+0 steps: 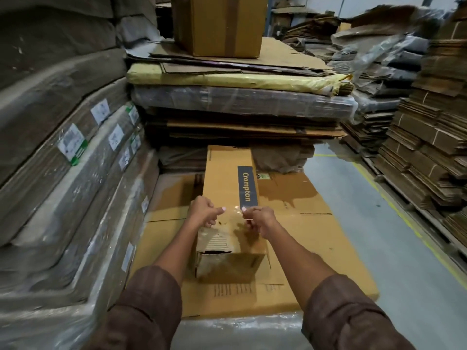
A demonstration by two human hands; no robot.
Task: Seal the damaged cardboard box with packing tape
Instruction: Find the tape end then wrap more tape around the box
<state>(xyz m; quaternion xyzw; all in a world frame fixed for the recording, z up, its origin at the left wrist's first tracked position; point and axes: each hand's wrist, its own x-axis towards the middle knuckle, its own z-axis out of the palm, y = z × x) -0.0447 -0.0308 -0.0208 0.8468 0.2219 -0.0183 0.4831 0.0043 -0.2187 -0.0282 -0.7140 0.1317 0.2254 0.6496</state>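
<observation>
Thumbs and forefingers pinch a short strip of clear packing tape (233,210) between your two hands: your left hand (202,210) has one end, your right hand (260,219) the other, both closed on it and stretching it flat just above the box top. Tape this thin is light, limp and sticky on one face, so it will likely fold onto itself or pick up wrinkles if you let the tension go; hold it by the very ends and lower it level.

Beneath it lies the long Crompton cardboard box (228,178), set lengthwise away from you on a flattened cardboard sheet (303,238). Its near end (222,248) is torn, the outer paper peeled to bare corrugation, with a dark gap along the top edge. That weakened board will probably crush under hard pressing and give the tape a poor bite, so aim the strip to bridge onto sound cardboard either side, then smooth it gently. Whether the box is heavy you cannot tell. Wrapped cardboard bundles (75,147) stand close on your left.
</observation>
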